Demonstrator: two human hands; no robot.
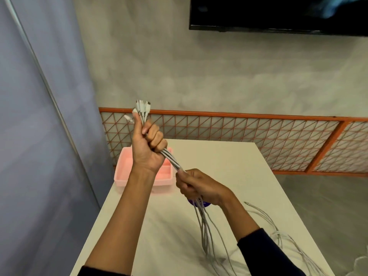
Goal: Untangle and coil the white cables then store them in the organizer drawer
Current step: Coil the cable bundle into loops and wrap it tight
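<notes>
- Gripping the white cables (172, 160) in a fist, the left hand (148, 149) is raised above the table (229, 156), fingers curled tight round the bundle just below its plug ends (142, 106).
- The right hand (196, 185) sits lower and nearer, also closed round the same bundle.
- Between the two fists the bundle runs as one straight, taut length, plugs pointing up and away, the axis slanting down to the right.
- Below the right hand the strands fan out and trail onto the tabletop, with more loops lying at the near right edge.
- A pink organizer drawer (123, 173) stands at the table's far left corner, behind the left wrist.
- A purple object (201, 204) peeks out under the right hand.
- Beyond: grey wall, orange lattice panel (249, 134), dark screen (278, 12), blue-grey curtain (39, 136).
</notes>
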